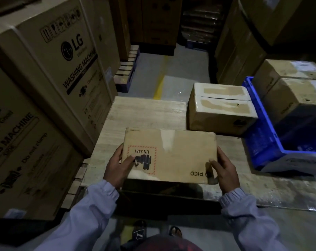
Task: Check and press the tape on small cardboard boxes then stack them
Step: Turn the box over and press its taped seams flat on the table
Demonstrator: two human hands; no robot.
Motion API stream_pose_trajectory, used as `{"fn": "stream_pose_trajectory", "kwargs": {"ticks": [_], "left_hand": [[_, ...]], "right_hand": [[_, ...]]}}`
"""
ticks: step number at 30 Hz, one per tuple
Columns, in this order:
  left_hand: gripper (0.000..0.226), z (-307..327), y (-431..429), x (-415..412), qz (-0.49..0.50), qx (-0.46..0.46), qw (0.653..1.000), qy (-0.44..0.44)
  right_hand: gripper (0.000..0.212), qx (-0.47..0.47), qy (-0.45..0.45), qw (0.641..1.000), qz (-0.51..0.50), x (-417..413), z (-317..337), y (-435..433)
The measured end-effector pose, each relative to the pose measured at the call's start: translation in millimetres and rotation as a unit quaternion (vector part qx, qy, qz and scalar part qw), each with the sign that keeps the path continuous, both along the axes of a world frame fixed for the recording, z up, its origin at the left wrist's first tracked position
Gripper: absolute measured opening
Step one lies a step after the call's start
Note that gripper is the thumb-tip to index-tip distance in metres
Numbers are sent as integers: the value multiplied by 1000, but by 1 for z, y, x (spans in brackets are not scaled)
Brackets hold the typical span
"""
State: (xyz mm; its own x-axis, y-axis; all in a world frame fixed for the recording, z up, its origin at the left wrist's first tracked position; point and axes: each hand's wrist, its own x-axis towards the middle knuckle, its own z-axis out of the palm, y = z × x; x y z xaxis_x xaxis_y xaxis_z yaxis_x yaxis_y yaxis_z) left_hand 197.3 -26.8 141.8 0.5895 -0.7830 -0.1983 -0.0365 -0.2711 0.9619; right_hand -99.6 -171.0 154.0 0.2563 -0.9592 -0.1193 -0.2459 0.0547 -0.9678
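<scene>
Two hands (117, 167) on box's (173, 156) side edges

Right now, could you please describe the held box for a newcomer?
Find the wooden platform beside the blue crate. The left hand and right hand grip a flat box at its near edge. Unlike the taped box behind, it shows a UN 3481 label.

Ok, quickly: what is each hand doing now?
Left hand: holds the box, left side.
Right hand: holds the same box, right side.
</scene>
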Motion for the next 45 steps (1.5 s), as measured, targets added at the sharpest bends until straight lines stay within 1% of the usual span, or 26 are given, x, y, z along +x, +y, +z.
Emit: {"fn": "stream_pose_trajectory", "kwargs": {"ticks": [6,8,10,11,14,16,19,22,24,27,29,31,34,37,39,41,43,44,45], "left_hand": [[43,-9,-5,2,-15,28,999,-21],[51,-15,-5,-2,-35,30,999,-30],[61,-17,-7,-6,-41,28,998,-40],[61,-17,-8,-6,-39,28,998,-42],[48,-16,-11,-8,-33,24,998,-57],[44,-13,-12,-9,-35,26,997,-67],[43,-10,-10,-9,-38,34,996,-73],[56,-10,-9,-3,-51,59,991,-110],[54,-10,-8,5,-63,69,988,-122],[53,-11,-9,17,-68,79,987,-123],[55,-14,-9,18,-63,75,989,-111],[57,-18,-8,15,-64,66,992,-91],[59,-23,-11,7,-82,62,992,-70],[70,-28,-15,2,-104,85,988,-77],[72,-32,-21,3,-131,133,978,-93],[60,-31,-27,6,-139,199,961,-130],[54,-18,-31,7,-150,234,947,-162],[53,-7,-33,6,-159,227,947,-161],[56,8,-35,2,-169,201,954,-144]], "right_hand": [[60,19,-4,1000,9,-1,-6,-5],[58,32,-15,999,3,-2,-13,-5],[49,49,-24,998,-9,-3,-18,-3],[43,53,-25,998,-12,-4,-19,-2],[37,50,-22,998,-20,-3,-22,0],[36,45,-22,998,-27,-3,-24,1],[41,63,-28,997,-23,-2,-24,2],[49,64,-17,998,-11,-3,-20,2],[59,55,-11,998,0,-2,-14,2],[69,22,-11,999,23,3,-1,2],[78,-15,-10,999,37,6,8,2],[82,-53,-9,998,43,8,20,2],[78,-106,22,993,52,8,38,0],[79,-170,94,979,59,20,58,0],[83,-209,131,968,54,32,72,5],[87,-222,168,958,71,45,83,10],[85,-221,171,954,111,53,82,15],[79,-218,156,954,136,55,81,17],[73,-212,139,954,161,58,79,18]]}}
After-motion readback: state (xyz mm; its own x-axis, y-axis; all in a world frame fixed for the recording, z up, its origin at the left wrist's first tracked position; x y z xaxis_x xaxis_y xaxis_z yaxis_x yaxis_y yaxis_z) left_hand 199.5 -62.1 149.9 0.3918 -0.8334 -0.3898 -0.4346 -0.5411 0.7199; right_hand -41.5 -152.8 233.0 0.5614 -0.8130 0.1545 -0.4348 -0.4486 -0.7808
